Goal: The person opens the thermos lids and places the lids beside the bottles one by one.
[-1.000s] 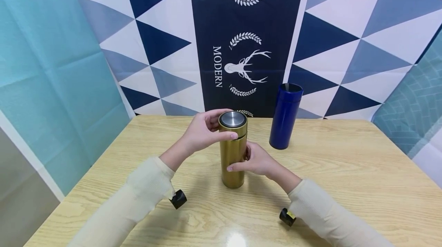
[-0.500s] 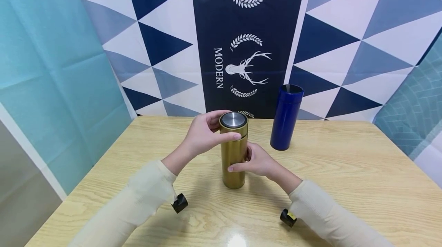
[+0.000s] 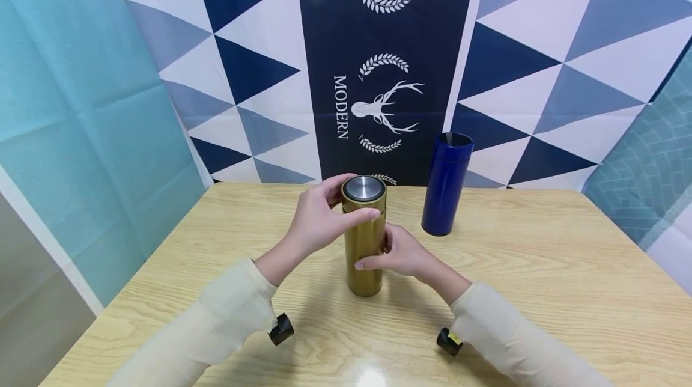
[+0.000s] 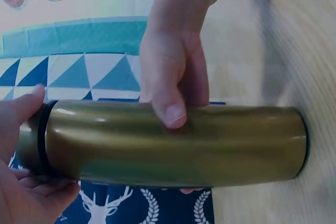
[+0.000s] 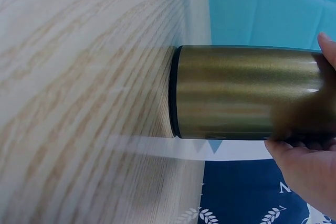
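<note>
Gold flask (image 3: 364, 243): upright on the wooden table (image 3: 530, 279), centre of the head view, below the middle of the frame.
Flask lid (image 3: 364, 188): seated on the body; brushed metal disc on top, dark ring around it.
Left hand (image 3: 320, 219): grasping the lid end, thumb across the front near the seam.
Right hand (image 3: 404, 252): grasping the flask body below, thumb on the front.
Blue cylinder (image 3: 447, 188): standing right of centre, behind the flask and apart from it; top dark inside the rim.
Backdrop (image 3: 259, 68): triangle-patterned cloth, upper frame.
</note>
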{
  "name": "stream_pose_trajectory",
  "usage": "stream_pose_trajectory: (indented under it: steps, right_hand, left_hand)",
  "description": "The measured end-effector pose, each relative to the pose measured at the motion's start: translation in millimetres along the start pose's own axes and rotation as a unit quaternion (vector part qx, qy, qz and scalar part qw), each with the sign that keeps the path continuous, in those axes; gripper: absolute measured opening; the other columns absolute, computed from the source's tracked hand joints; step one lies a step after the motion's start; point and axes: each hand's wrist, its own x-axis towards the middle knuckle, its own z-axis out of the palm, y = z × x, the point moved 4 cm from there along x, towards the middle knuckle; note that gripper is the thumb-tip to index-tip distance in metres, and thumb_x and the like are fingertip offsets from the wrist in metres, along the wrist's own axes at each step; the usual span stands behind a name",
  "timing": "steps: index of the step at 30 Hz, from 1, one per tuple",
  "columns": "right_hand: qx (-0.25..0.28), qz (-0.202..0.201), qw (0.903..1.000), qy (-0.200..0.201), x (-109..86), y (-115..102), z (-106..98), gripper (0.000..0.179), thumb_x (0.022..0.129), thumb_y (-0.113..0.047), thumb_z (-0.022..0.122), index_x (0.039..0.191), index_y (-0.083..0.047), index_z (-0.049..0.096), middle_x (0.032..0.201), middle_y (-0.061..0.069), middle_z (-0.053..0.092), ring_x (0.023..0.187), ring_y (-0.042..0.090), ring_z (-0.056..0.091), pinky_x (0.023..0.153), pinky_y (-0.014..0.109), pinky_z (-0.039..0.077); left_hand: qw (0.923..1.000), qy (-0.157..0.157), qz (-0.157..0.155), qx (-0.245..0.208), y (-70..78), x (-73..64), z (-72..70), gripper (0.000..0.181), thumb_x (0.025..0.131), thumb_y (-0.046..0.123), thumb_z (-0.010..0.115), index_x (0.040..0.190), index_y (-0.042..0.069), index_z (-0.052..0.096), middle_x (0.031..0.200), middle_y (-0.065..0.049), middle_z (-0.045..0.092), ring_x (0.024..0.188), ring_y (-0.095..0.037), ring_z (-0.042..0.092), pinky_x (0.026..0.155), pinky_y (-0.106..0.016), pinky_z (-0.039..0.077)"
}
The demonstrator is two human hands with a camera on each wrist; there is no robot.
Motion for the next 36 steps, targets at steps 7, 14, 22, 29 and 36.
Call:
stream_pose_trajectory:
  steps: [7, 14, 22, 29, 36]
  right_hand:
    - [0.019, -0.008, 0.9998, -0.008, 1.1, 1.4, 0.5, 0.061, 0.074, -0.022, 0.082, 0.126, -0.006, 0.054, 0.115, 0.01, 0.068, 0.098, 0.012, 0.063, 0.088, 0.028, 0.051]
    - [0.008, -0.004, 0.9999, -0.005, 2.0, -0.6, -1.4, 0.061, 0.074, -0.021, 0.082, 0.125, -0.004, 0.054, 0.114, 0.012, 0.068, 0.097, 0.011, 0.064, 0.087, 0.026, 0.052]
    - [0.007, 0.003, 1.0, -0.003, 0.1, -0.8, 1.7, 0.061, 0.074, -0.021, 0.082, 0.125, -0.002, 0.054, 0.114, 0.013, 0.068, 0.097, 0.012, 0.063, 0.088, 0.028, 0.051]
    - [0.013, -0.006, 0.9999, -0.004, 0.4, 0.2, 4.0, 0.061, 0.074, -0.02, 0.081, 0.125, -0.001, 0.053, 0.115, 0.013, 0.068, 0.096, 0.011, 0.063, 0.088, 0.028, 0.051]
    - [0.013, -0.001, 0.9999, -0.007, 0.2, -0.3, 2.4, 0.062, 0.074, -0.021, 0.081, 0.126, -0.004, 0.053, 0.115, 0.012, 0.067, 0.097, 0.012, 0.063, 0.088, 0.029, 0.051]
  left_hand:
    - [0.9871, -0.124, -0.02, -0.099, -18.2, 16.1, -12.2, 0.07, 0.083, 0.022, 0.076, 0.144, 0.013, 0.042, 0.146, -0.005, 0.051, 0.136, -0.022, 0.048, 0.114, -0.039, 0.038]
    - [0.947, -0.244, 0.008, -0.209, -37.7, 39.3, -27.8, 0.085, 0.08, 0.026, 0.078, 0.149, 0.009, 0.032, 0.155, -0.008, 0.037, 0.145, -0.025, 0.034, 0.118, -0.043, 0.03]
    - [0.9069, -0.348, 0.024, -0.236, -45.2, 53.6, -16.1, 0.105, 0.068, 0.044, 0.084, 0.149, 0.004, 0.03, 0.157, -0.013, 0.031, 0.139, -0.026, 0.043, 0.113, -0.044, 0.039]
    - [0.8945, -0.369, 0.038, -0.249, -44.2, 57.1, -4.8, 0.107, 0.066, 0.047, 0.084, 0.148, 0.002, 0.031, 0.156, -0.016, 0.033, 0.134, -0.017, 0.048, 0.113, -0.045, 0.039]
    - [0.896, -0.368, 0.039, -0.246, -37.4, 54.5, -1.6, 0.104, 0.065, 0.044, 0.086, 0.146, 0.002, 0.035, 0.151, -0.015, 0.041, 0.129, -0.016, 0.051, 0.11, -0.044, 0.042]
